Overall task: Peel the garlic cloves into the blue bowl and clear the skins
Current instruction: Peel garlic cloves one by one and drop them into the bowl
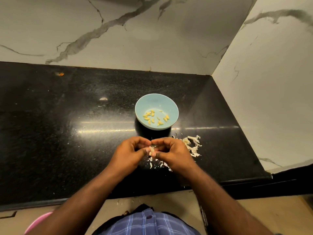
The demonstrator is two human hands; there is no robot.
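A blue bowl (171, 106) stands on the black counter and holds several peeled yellow garlic cloves (149, 116). Just in front of it, my left hand (130, 153) and my right hand (171, 153) meet with curled fingers. Between their fingertips they pinch one small garlic clove (152, 149) with pale skin on it. A pile of white garlic skins (193, 145) lies to the right of my right hand. More skin flakes (155, 162) are scattered on the counter under my hands.
The black counter (67, 133) ends at a marble wall behind and another on the right. An orange speck (61, 74) lies far left at the back. A pink object (39, 223) shows below the counter's front edge, at my left.
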